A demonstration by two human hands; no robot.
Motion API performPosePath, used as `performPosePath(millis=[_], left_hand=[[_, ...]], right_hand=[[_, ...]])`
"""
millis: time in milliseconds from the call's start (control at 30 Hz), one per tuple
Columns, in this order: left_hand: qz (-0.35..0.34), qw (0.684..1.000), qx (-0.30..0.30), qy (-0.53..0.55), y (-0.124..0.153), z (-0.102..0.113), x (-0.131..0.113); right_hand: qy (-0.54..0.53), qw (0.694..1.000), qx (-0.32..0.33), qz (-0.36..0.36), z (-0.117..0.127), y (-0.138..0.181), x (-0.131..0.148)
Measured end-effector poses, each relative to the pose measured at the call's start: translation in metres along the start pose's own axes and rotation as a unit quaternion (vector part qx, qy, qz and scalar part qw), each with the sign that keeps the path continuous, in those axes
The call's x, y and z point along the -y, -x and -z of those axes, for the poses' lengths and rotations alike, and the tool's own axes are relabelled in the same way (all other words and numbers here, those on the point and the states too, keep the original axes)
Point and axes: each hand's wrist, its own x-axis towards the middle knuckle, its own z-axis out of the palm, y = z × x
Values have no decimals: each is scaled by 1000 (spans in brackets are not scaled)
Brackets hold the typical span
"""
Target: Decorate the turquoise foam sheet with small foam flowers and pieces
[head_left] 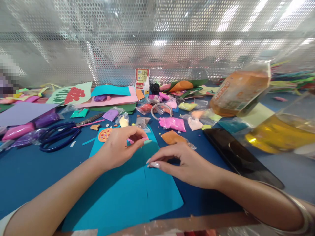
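A teal sheet of craft foam (128, 193) lies on the blue table in front of me, with a crease or cut line running down its middle. My left hand (120, 147) rests on its upper part, fingers pinched together on something small I cannot make out. My right hand (182, 160) lies on the sheet's right side, fingers curled, fingertips pressing near the line. A small orange pizza-like cutout (105, 134) sits just beyond my left hand.
Blue scissors (57, 136) lie to the left. Several small bags of coloured clay (172, 124) and a tape roll (161, 110) are scattered behind. A black phone (236, 154) lies at right, near a bottle (240, 91) and a glass of yellow liquid (280, 134). Paper sheets (110, 95) are stacked at the back.
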Motion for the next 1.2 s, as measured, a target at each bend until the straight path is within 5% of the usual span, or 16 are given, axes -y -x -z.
performPosePath(millis=[367,767,1200], left_hand=[[-51,998,18,-44,4,1,-4],[-51,998,-47,-11,4,0,1],[-101,992,-16,-71,3,0,3]], right_hand=[[-5,1000,-7,3,0,0,0],[0,1000,-5,6,0,0,1],[2,1000,0,0,0,0,2]])
